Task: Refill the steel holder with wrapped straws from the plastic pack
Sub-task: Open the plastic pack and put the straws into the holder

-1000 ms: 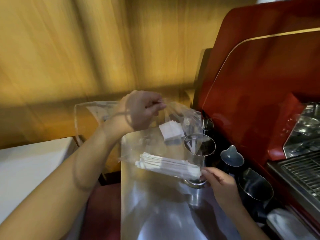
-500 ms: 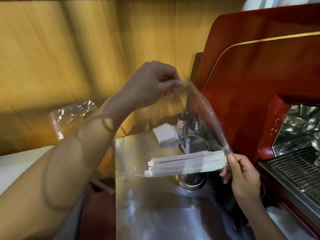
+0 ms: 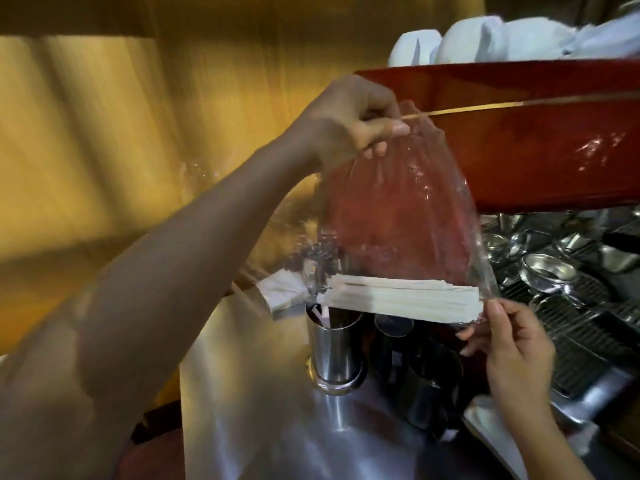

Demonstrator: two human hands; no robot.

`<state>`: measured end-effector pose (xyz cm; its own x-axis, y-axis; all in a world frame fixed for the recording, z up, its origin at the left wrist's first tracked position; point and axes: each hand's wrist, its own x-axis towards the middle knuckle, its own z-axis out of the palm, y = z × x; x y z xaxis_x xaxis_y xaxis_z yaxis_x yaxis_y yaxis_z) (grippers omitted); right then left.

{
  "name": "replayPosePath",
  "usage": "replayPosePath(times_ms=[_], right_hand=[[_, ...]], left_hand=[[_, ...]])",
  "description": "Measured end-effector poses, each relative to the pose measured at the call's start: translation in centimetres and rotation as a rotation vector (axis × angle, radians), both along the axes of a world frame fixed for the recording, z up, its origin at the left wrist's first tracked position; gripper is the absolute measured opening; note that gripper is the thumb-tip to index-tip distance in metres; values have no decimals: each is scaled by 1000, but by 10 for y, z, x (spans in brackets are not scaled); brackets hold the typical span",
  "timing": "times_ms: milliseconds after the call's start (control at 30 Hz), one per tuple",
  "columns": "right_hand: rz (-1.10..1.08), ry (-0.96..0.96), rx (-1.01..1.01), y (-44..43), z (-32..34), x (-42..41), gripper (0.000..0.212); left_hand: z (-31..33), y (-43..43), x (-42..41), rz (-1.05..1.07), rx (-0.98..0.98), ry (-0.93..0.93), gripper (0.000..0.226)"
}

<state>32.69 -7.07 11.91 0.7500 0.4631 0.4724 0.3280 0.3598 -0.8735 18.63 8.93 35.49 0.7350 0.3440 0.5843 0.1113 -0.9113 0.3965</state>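
While the left hand (image 3: pixel 349 119) and right hand (image 3: pixel 516 344) pinch the plastic pack (image 3: pixel 398 216), next tilt its wrapped straws (image 3: pixel 353 299) toward the steel holder (image 3: pixel 334 344) at 6 o'clock.

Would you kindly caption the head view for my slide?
Both hands hold the pack of straws above the holder.

Both forearms are bare as far as they show, with no sleeve, watch or band on either wrist. The left hand (image 3: pixel 349 119) carries no ring or glove, and its short, unpainted thumbnail shows. The right hand (image 3: pixel 516 355) is likewise bare, fingers slim, nails short and plain.
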Motion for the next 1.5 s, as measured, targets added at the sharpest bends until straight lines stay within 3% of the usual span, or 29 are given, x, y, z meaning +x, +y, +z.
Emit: replayPosePath(times_ms=[333,567,800,1033,1200,1500], right_hand=[[-243,-30,-55,-56,16,19,19],[-316,8,-103,-75,6,27,21],[-213,39,-118,-69,4,23,23],[-93,81,-98,-46,5,15,16],[-20,85,-61,-33,5,15,22],[-18,-54,-121,-19,18,16,19]], left_hand=[[-2,-19,57,-184,10,-39,16],[-15,-23,74,-199,15,-28,21],[-27,-7,60,-115,-51,6,21],[-35,-2,48,35,-14,168,20],[-35,-2,35,12,-213,142,5],[-46,17,-2,-2,-256,67,7]])
